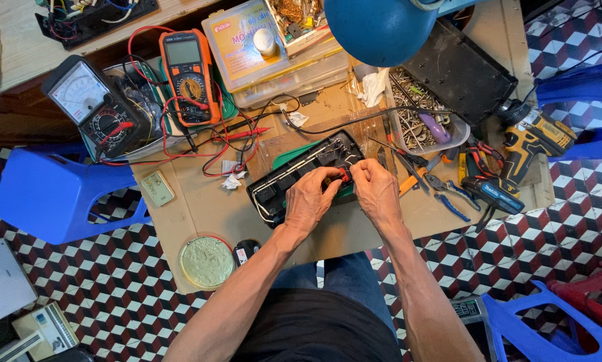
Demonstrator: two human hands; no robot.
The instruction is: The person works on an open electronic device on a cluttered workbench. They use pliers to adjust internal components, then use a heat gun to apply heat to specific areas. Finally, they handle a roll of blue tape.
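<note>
Black plastic, the opened power strip housing [306, 175] lies on the cardboard-topped bench [207, 208] in the head view, with the left hand [311, 199] and right hand [376, 190] meeting over its near edge. Both hands' fingertips are pinched together on a small red part [343, 175] at the housing's rim. This looks like fine fitting work inside the open case, and any next motion would call for a steady, light pinch.

a repair workshop: multimeters [188, 74], pliers [442, 184], cordless drill [532, 137] crowd the bench.

Red part [343, 175] half-hidden between fingers [328, 182]
</note>
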